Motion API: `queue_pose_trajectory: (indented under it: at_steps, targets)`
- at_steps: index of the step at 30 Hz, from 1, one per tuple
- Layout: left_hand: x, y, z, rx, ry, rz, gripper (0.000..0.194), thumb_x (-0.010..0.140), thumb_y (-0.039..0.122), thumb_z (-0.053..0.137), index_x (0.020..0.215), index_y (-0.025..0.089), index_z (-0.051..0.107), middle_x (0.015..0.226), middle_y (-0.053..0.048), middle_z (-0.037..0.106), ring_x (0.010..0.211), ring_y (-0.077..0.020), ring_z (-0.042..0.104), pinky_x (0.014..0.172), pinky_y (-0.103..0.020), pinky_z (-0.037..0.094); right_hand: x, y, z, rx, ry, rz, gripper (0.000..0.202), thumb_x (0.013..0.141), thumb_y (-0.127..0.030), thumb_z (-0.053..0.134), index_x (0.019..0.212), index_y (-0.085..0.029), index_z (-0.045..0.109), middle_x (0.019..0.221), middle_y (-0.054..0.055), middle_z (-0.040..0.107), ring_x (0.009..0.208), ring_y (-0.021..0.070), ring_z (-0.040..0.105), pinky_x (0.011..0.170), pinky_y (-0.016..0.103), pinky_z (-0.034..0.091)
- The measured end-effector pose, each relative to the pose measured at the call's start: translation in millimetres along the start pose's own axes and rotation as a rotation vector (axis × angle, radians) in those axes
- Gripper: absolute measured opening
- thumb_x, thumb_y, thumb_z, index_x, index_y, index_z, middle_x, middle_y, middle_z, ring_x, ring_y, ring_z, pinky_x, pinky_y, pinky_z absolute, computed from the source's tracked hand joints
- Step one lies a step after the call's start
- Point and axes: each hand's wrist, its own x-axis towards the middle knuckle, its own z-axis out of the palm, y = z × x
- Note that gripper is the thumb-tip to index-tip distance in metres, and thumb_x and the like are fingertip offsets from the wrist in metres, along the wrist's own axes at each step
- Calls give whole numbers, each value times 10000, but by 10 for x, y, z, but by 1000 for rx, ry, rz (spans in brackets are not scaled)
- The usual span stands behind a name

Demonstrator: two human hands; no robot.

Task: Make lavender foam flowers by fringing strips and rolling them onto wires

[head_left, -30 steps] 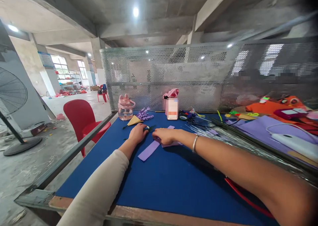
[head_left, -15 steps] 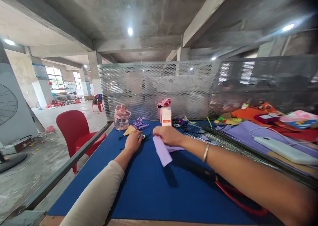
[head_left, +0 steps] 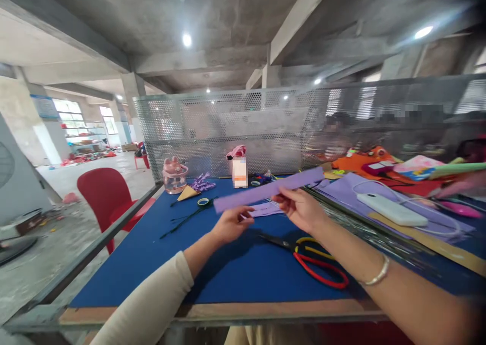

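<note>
A purple strip point(head_left: 261, 192), paper or thin cloth, is stretched at a slant above the blue table. My right hand point(head_left: 301, 211) pinches its lower edge right of the middle. My left hand point(head_left: 232, 224) has its fingers curled together at the strip's lower edge, nearer the left end. Beneath the hands, another purple piece point(head_left: 266, 209) lies flat. Scissors point(head_left: 319, 269) with red and yellow handles rest below my right hand, blades pointing left. Left of my left hand are a roll of tape point(head_left: 203, 202) and dark green stems point(head_left: 182, 222).
A pink bottle point(head_left: 175, 175), a tan cone point(head_left: 189, 193) and purple fringed material point(head_left: 204, 182) stand back left. A lit phone point(head_left: 239, 173) is upright at the back. Purple sheets point(head_left: 337, 196), a white power bank point(head_left: 391, 209) and thin wire stems point(head_left: 353, 228) cover the right side.
The strip has risen from hanging in my right hand to stretched nearly level. My left hand has left the tape roll and come right to the strip. The scissors show more fully.
</note>
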Motion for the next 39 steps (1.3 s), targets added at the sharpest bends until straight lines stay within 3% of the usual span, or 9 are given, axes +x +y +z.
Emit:
queue_pose_trajectory:
  at_steps: [2,5,8,14,22,27,33,36,39]
  targets:
    - [33,99,200,-25,13,62,523,724,409,668,1179,163,590,940,-62,674,656,-121,563,631,-243,456,-1,93,25,113,43,-42,194,663,-227,780,680,-174,594,572,-6,644,528,121,633,383,166,474]
    - [103,208,325,-113,156,47,427,831,534,489,940,153,649,821,-68,660,693,-164,572,653,-276,450,-40,206,175,88,-25,-29,260,607,-301,815,617,-156,599,507,-17,594,441,94,546,372,182,429]
    - [101,238,226,-44,279,-85,556,902,562,279,605,191,569,626,-46,594,664,-177,548,717,-307,425,-45,224,265,4,-107,-12,377,577,-445,807,567,-141,584,459,-33,530,398,63,456,365,183,366]
    - [3,140,-44,-122,396,-18,548,878,586,336,540,190,507,572,-19,527,624,-162,511,694,-290,408,51,176,135,-125,-73,-79,519,594,-638,702,525,-145,555,458,-22,517,380,62,437,375,199,312]
    - [-13,161,268,-346,246,-2,432,795,558,509,633,165,587,578,-25,574,563,-146,506,589,-271,405,-155,391,384,-264,-154,-95,461,708,-569,619,518,-173,478,448,-43,449,390,68,401,392,211,297]
    - [17,178,191,-506,323,-26,400,807,455,470,523,175,497,520,-3,526,507,-119,483,558,-253,389,-126,74,105,-256,49,-239,305,727,-487,559,855,-211,540,556,-72,460,404,78,381,394,211,289]
    - [4,258,161,-637,367,-62,352,757,463,507,595,156,565,555,-5,564,497,-114,513,550,-252,407,-409,-142,-587,-1532,-326,-35,380,665,-229,573,1032,-180,657,893,97,676,783,250,620,680,335,451]
    - [0,262,165,-677,373,-68,362,740,482,524,620,146,585,560,-12,581,489,-110,516,537,-248,403,-614,-79,-712,-1687,-464,52,592,717,-194,503,1308,-188,531,1247,139,592,1077,302,578,875,383,439]
    - [18,237,155,-717,373,-67,359,730,481,537,618,144,582,552,-13,583,473,-100,505,510,-234,379,-697,-13,-705,-1661,-520,-21,665,733,-197,476,1396,-221,434,1323,111,538,1173,281,523,958,366,404]
